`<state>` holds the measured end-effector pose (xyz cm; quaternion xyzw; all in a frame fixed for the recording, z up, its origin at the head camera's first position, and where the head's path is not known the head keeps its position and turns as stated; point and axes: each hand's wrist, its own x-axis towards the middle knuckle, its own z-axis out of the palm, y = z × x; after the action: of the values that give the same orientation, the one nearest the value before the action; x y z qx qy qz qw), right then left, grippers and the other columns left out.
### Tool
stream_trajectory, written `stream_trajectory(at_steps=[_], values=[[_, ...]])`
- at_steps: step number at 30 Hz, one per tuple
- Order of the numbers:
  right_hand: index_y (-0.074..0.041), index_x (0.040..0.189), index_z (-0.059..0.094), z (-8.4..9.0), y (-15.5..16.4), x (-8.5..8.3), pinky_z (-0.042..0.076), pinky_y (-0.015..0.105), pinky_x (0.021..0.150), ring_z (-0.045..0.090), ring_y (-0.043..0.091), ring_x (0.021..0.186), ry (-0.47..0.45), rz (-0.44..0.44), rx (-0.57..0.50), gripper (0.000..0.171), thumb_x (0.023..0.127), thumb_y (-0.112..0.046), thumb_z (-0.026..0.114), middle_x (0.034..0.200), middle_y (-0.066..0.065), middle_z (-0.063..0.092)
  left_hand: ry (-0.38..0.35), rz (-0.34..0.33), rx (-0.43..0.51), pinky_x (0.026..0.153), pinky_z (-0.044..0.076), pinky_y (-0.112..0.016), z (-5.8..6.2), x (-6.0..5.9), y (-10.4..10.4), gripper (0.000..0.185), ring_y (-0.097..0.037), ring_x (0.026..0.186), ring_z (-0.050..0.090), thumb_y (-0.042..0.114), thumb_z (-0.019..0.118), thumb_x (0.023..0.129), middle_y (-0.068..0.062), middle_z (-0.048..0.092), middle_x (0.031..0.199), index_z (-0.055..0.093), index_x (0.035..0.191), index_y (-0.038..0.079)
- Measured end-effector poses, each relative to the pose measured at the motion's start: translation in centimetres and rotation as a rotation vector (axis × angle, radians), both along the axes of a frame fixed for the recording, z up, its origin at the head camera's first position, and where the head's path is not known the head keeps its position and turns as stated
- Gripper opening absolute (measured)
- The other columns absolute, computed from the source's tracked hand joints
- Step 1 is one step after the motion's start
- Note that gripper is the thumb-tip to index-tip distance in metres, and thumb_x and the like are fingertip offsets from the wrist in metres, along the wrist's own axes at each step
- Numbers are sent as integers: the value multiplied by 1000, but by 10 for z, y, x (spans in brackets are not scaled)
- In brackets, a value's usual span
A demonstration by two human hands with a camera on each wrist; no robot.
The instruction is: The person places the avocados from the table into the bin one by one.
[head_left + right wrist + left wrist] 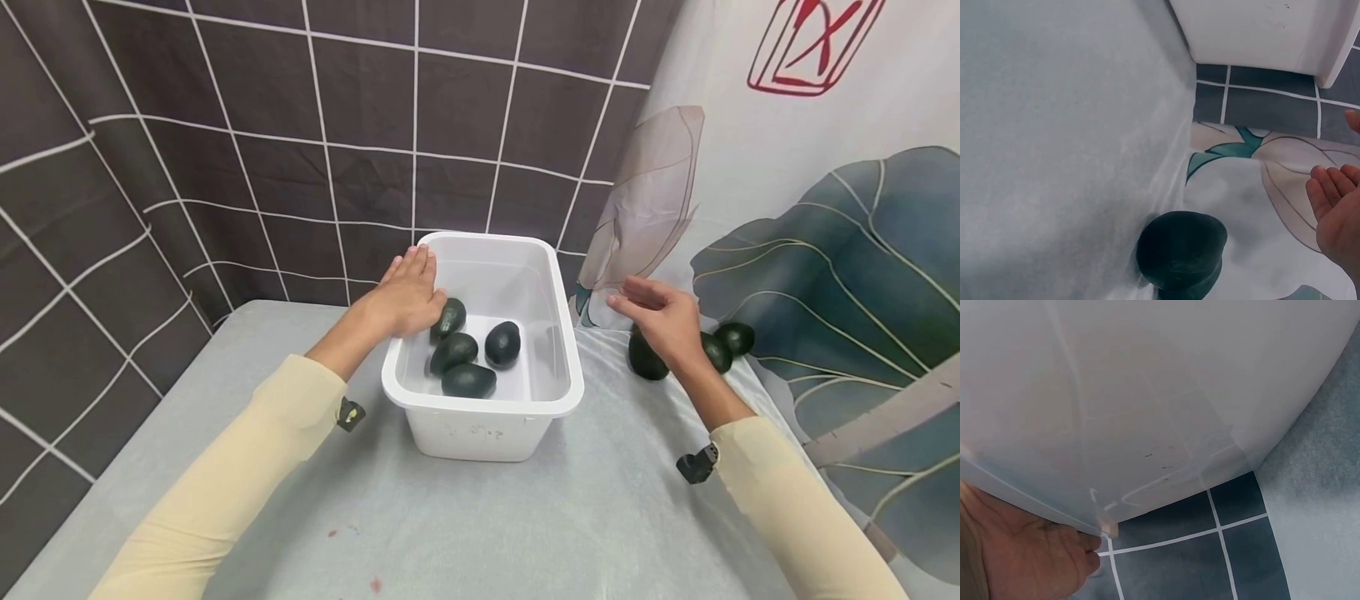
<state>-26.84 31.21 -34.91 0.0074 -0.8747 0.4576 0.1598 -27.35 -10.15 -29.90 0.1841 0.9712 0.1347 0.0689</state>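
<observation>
A white plastic tub stands on the cloth-covered table with several dark green avocados inside. My left hand rests on the tub's left rim, its fingers fairly straight. In the left wrist view that hand lies along the rim, beside the tub's outer wall. To the right of the tub, my right hand hovers near more avocados, fingers gently bent and nothing held. The right wrist view has this hand apart from a dark avocado; others are partly hidden.
A pale grey-blue cloth covers the table. Dark sheeting with a white grid hangs behind and at the left. On the right hangs a leaf-patterned curtain, close beside the loose avocados.
</observation>
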Motion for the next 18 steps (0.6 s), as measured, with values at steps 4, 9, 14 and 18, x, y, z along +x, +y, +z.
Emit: stream_trajectory(at_steps=[4,9,14,18], values=[[-9,151,73,-1,3,2,54,2,91,76,25,138,-10,-14,10,69,97,-49,89,147,17,77,0,0,1,147,-7,-52,-1,0,0,79,-41,179,-10,35,27,117,-28,-10,188,2,176,-11],[-10,153,72,-3,7,5,53,2,92,75,25,139,-23,-14,24,71,98,-51,88,149,17,76,-2,-2,2,147,-7,-52,-1,0,-1,79,-41,179,-10,35,27,117,-28,-10,188,2,176,-12],[-9,153,71,-5,11,9,52,1,90,75,27,139,-16,-16,40,70,99,-50,87,148,17,76,-5,-2,4,147,-7,-51,0,0,-1,79,-41,179,-10,35,26,117,-28,-10,188,2,176,-11],[-9,152,72,-8,13,11,52,0,90,77,16,132,-14,-20,50,70,98,-50,87,148,18,77,-7,-1,6,147,-7,-51,0,0,-1,79,-41,179,-10,36,26,117,-28,-10,189,2,176,-11]])
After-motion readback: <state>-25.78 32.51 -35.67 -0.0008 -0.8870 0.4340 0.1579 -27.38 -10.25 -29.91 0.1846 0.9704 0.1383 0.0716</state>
